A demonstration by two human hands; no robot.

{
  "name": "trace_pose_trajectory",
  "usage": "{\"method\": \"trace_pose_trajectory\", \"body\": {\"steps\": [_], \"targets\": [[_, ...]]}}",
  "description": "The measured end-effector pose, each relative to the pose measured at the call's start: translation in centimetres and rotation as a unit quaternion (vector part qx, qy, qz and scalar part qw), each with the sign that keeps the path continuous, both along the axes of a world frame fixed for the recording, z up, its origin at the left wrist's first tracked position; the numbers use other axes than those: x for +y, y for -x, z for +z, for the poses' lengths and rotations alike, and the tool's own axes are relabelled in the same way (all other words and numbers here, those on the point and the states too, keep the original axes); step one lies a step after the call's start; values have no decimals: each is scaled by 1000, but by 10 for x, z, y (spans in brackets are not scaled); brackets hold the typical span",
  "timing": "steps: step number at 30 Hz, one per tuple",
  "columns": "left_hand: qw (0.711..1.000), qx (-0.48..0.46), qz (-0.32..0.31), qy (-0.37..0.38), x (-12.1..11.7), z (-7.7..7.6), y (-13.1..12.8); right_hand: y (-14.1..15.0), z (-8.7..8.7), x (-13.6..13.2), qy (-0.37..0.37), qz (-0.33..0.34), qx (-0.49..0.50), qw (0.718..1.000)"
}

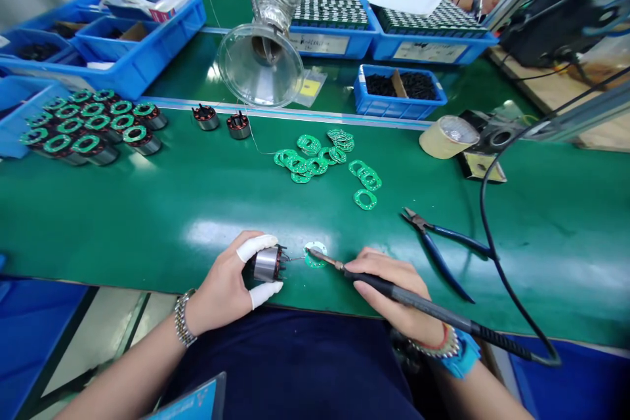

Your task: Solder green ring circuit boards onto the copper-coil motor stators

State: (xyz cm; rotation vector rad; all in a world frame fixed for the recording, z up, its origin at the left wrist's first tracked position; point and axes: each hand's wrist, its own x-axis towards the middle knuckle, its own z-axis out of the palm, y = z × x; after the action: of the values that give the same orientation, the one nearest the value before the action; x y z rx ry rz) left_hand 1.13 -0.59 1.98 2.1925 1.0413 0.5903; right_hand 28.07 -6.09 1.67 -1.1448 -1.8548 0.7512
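My left hand (pixel 224 285), with white covers on its thumb and a finger, is closed around a motor stator (pixel 267 264), a silver cylinder lying on its side. Black prongs and a thin wire stick out from the stator's right end. Between my hands a ring-shaped green circuit board (pixel 315 264) lies on the green mat. In my right hand (pixel 394 285) is a soldering iron (pixel 413 302), gripped like a pen. Its tip reaches over the board's upper left part, close to the wire; whether it touches is too small to tell.
Blue-handled cutters (pixel 445 243) lie to the right, near the iron's black cord (pixel 485 210). Loose ring boards (pixel 310 164) are scattered ahead. Several stators (pixel 93 125) stand at left, two more (pixel 239 125) near a clear fume hood (pixel 260 72). A solder-wire spool (pixel 447 136) and blue bins (pixel 398 95) sit farther back.
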Motion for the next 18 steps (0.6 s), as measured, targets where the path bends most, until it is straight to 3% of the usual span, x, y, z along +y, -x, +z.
{"method": "trace_pose_trajectory", "body": {"steps": [18], "targets": [[1000,-3,-3,-5,-1,-2,-1,-3,2,1,22,-14,33,999]]}}
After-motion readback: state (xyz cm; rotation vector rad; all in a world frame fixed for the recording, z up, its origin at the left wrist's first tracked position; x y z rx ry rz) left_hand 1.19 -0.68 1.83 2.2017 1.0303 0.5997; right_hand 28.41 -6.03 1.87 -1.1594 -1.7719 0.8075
